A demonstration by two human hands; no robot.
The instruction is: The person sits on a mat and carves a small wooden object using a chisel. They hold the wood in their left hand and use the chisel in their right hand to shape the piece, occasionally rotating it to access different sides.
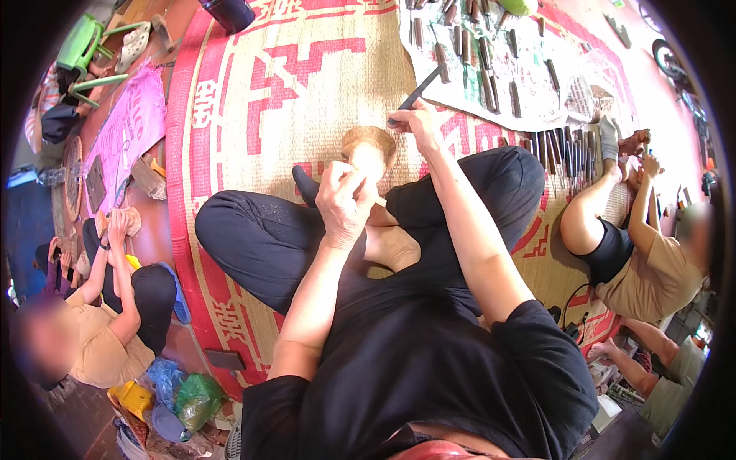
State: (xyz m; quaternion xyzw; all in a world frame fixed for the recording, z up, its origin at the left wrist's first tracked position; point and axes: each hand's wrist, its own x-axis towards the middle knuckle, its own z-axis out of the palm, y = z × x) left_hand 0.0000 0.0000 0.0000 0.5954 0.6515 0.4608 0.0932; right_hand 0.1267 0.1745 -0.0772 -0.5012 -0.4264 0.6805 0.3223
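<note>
In front of my crossed legs is a pale, rounded wooden piece (377, 144), brightly lit, with a wider, browner far end. My left hand (343, 203) is closed at its near end, the fingers bent around it and hiding that part. Just to the right of the wood, my right hand (418, 126) grips a slim dark tool (423, 90) that slants up and to the right. The tool is apart from the wood, and its exact kind cannot be made out.
A red-and-straw woven mat (307, 100) lies under me. Many wooden-handled carving tools (485, 54) rest on a pale sheet (529, 111) at the far right, with another row of tools (563, 153) nearer. Co-workers sit at the left (107, 330) and right (652, 268). A dark container (230, 14) stands at the far edge.
</note>
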